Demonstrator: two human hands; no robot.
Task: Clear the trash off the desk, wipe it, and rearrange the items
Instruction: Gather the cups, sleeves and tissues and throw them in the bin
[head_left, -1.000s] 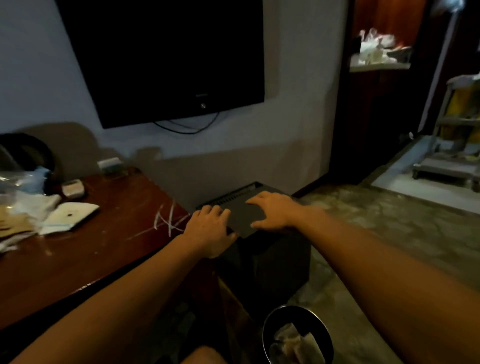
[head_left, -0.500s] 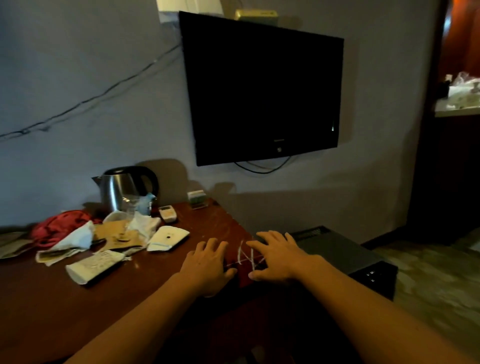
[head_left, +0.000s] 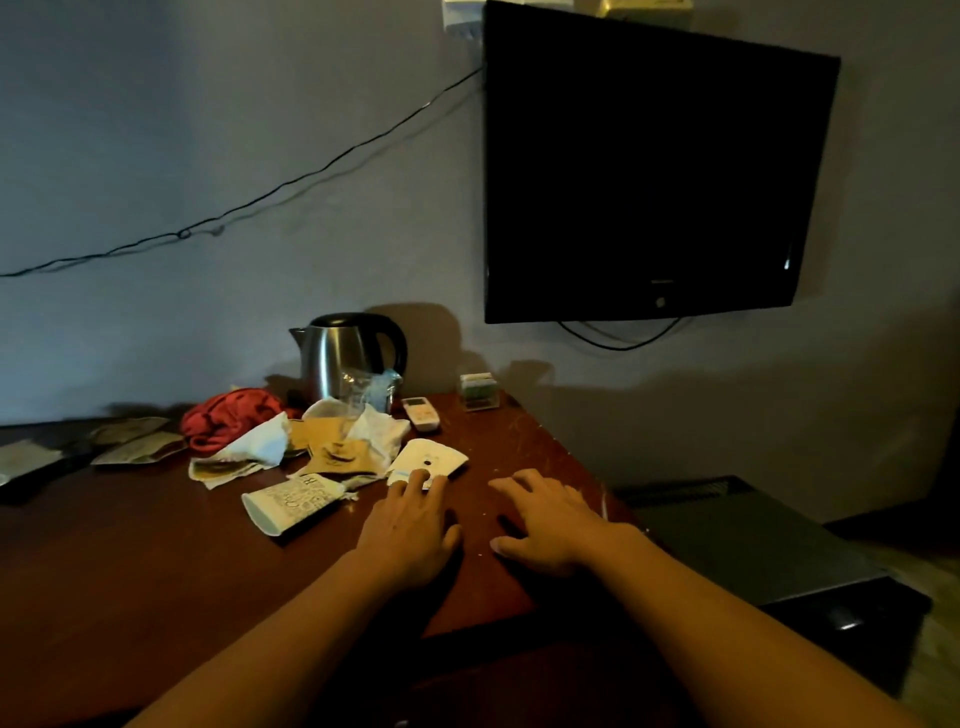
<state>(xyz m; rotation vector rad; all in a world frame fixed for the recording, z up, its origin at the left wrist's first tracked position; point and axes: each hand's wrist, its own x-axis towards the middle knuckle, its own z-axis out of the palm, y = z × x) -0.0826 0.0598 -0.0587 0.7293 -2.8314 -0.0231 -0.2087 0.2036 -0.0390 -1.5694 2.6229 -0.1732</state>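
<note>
Trash first, by the look of it: the left hand (head_left: 410, 525) reaches flat across the desk (head_left: 130, 571), fingers straight, tips just touching the near edge of the white paper lid (head_left: 428, 457). Nothing is gripped. That lid lies directly ahead of those fingers, toward the desk's back edge, its long axis running roughly parallel to that edge. The right hand (head_left: 545, 519) is spread loosely and empty toward the desk's right edge, clearly the farther one. Left of the lid, a toppled paper cup (head_left: 291, 504) points its mouth at the front edge, with crumpled napkins (head_left: 260, 447) behind. Left hand's pick, I'd say.
</note>
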